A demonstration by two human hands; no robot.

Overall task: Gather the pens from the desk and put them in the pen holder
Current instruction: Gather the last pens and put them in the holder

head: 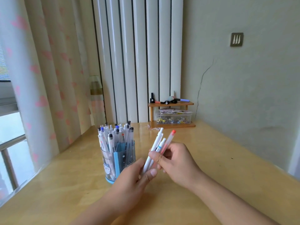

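A small bundle of pens, white ones and one with a red cap, is held upright and tilted right above the wooden desk. My left hand grips the bundle's lower end, and my right hand closes around its middle. Just left of my hands stands the pen holder, a clear blue cup with a cartoon print, filled with several capped pens. My left hand hides part of the holder's lower right side.
A small wooden shelf stands at the desk's back edge, with small bottles on top and a clear box of clips underneath. A curtain with pink hearts hangs along the left edge. White vertical panels and a wall close the back and right.
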